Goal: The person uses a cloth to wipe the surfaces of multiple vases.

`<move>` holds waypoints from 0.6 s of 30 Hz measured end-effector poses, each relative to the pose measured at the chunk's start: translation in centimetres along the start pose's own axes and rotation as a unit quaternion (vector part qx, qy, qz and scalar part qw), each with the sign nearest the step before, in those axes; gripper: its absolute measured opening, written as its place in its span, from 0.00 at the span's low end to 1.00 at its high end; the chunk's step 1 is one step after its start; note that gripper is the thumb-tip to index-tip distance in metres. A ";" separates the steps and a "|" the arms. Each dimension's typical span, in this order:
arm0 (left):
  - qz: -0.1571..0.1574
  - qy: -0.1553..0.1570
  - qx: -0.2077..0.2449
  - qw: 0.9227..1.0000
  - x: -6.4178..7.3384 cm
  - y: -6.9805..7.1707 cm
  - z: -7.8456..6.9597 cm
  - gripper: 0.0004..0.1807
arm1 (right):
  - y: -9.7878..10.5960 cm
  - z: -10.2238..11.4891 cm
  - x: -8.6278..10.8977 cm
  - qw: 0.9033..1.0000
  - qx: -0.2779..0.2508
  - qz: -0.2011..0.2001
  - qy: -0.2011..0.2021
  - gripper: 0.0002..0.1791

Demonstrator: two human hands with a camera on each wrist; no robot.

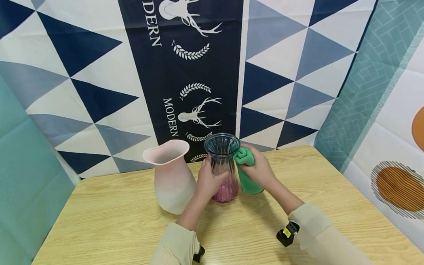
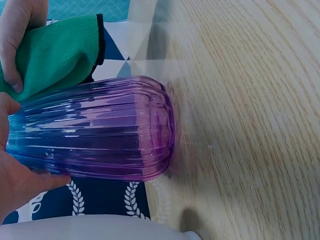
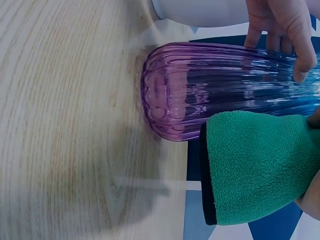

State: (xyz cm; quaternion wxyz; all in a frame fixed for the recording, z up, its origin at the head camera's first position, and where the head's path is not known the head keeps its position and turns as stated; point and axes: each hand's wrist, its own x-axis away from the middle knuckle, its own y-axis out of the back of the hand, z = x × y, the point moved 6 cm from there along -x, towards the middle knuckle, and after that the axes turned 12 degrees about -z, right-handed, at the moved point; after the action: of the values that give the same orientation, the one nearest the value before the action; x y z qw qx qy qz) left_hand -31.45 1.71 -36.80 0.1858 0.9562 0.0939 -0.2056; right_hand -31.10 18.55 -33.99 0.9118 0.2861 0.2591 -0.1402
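A ribbed glass vase (image 1: 225,180), blue at its flared rim and pink-purple at its base, stands upright on the table. My left hand (image 1: 209,179) grips its middle from the left, thumb across the front; in the right wrist view the fingers of that hand (image 3: 287,30) wrap the glass. At the vase's right side, my right hand (image 1: 259,168) holds a bunched green cloth (image 1: 249,181) close to the rim. The cloth's dark-edged end hangs down beside the vase, overlapping it in the right wrist view.
A white and pale pink pitcher-like vase (image 1: 173,183) with a wavy rim stands just left of the glass one. The wooden table (image 1: 105,236) meets a patterned cloth backdrop (image 1: 193,68) behind both vases. Hanging sheets border the left and right sides.
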 end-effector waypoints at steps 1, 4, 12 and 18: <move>0.001 0.000 0.000 1.000 0.0 0.0 0.0 0.40 | -0.1 0.0 0.1 1.000 0.005 0.003 0.005 0.30; 0.004 0.001 0.002 1.000 0.0 0.0 -0.1 0.40 | -0.3 -0.1 0.3 1.000 0.016 0.012 0.018 0.30; 0.007 0.005 0.003 1.000 -0.1 -0.1 0.0 0.40 | -0.5 -0.1 0.5 0.998 0.039 0.035 0.045 0.30; 0.014 0.014 -0.002 1.000 0.0 -0.2 0.2 0.41 | -0.8 -0.5 0.8 0.995 0.060 0.059 0.055 0.29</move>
State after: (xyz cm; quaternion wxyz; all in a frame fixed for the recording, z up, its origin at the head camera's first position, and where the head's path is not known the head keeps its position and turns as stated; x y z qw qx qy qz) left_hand -31.57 1.77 -37.00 0.1893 0.9597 0.0837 -0.1898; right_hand -30.95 18.10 -35.17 0.8839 0.3628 0.2825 -0.0852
